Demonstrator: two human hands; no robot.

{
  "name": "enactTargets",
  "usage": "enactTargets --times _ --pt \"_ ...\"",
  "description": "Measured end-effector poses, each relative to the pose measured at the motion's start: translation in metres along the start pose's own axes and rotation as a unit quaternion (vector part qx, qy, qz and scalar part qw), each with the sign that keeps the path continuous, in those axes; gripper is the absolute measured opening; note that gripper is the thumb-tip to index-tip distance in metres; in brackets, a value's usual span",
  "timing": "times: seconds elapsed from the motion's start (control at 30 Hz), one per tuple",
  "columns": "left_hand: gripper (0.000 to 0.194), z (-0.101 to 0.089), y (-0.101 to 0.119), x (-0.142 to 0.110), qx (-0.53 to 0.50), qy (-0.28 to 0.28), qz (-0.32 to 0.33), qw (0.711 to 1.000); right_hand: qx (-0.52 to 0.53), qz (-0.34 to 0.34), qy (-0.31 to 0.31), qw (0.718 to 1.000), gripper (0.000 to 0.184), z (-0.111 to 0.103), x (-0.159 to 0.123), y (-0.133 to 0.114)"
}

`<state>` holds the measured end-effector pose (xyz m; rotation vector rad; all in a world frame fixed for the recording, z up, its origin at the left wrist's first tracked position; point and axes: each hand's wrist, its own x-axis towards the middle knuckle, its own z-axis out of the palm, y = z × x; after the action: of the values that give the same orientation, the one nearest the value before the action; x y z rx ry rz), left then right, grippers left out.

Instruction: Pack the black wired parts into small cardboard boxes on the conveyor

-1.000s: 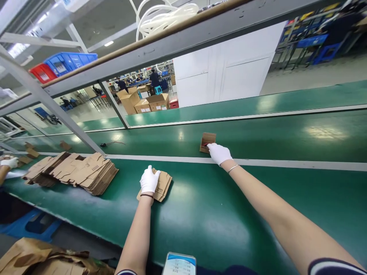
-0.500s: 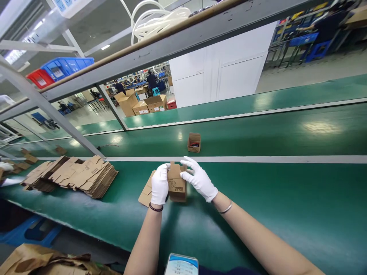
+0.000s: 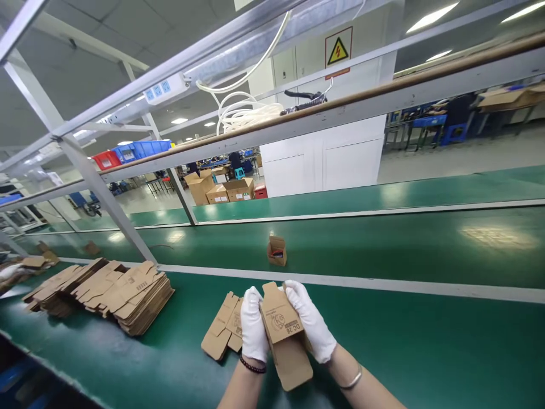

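Between my white-gloved hands is a small brown cardboard box (image 3: 283,318) printed "DC 26", with a long flap hanging toward me. My left hand (image 3: 254,326) grips its left side. Around the right side, my right hand (image 3: 310,321) is closed on the same box. Just left of my left hand, a flattened carton (image 3: 220,329) lies on the green work surface. Beyond my hands, a small open box (image 3: 277,251) stands on the far green strip with something dark and red inside that I cannot make out.
A large pile of flattened cartons (image 3: 123,292) lies to the left on the green bench (image 3: 404,341). A slanted metal post (image 3: 111,201) rises behind it. Overhead, a shelf (image 3: 238,135) carries a coiled white hose (image 3: 247,111) and red and blue bins (image 3: 142,150).
My right hand has closed on the box's side, where its fingers were apart before. The box now tilts, with a long flap extended toward me. My view has tipped upward.
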<state>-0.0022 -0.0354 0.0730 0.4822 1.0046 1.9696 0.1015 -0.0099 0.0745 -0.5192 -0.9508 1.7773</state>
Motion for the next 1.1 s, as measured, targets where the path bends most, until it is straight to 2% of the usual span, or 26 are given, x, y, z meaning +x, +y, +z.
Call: enactTargets --times 0.1,0.17,0.27,0.43,0.53,0.63,0.77,0.97,1.1 --pt "0.043 -0.002 0.015 0.007 0.051 -0.043 0.067 0.995 -0.085 -0.011 -0.096 0.992 0.048 0.005 -0.005 -0.007" --pt "0.039 -0.001 0.023 0.008 0.085 -0.082 0.100 0.988 -0.143 -0.039 -0.119 0.982 0.049 0.005 -0.006 -0.010" --pt "0.034 0.004 0.024 0.005 0.119 -0.078 0.133 0.981 -0.206 -0.085 -0.084 0.971 0.045 0.000 -0.005 -0.007" --pt "0.045 0.010 0.005 -0.008 0.163 -0.096 0.072 0.979 -0.295 -0.155 0.014 0.943 0.041 -0.009 0.001 0.007" --pt "0.048 0.009 -0.002 -0.015 0.192 -0.105 0.070 0.973 -0.355 -0.186 0.024 0.916 0.032 -0.010 -0.002 0.007" --pt "0.050 0.007 -0.002 -0.018 0.237 -0.120 0.118 0.957 -0.385 -0.240 0.023 0.891 0.027 -0.007 -0.006 0.002" --pt "0.053 0.005 -0.003 -0.020 0.282 -0.112 0.227 0.926 -0.384 -0.298 0.029 0.873 0.026 -0.003 -0.011 -0.004" --pt "0.028 0.004 -0.004 -0.027 0.330 -0.113 0.330 0.877 -0.377 -0.285 0.028 0.881 0.027 -0.002 -0.019 -0.005" --pt "0.018 0.007 -0.003 -0.028 0.361 -0.065 0.358 0.859 -0.393 -0.292 0.058 0.870 0.025 -0.003 -0.019 -0.006"
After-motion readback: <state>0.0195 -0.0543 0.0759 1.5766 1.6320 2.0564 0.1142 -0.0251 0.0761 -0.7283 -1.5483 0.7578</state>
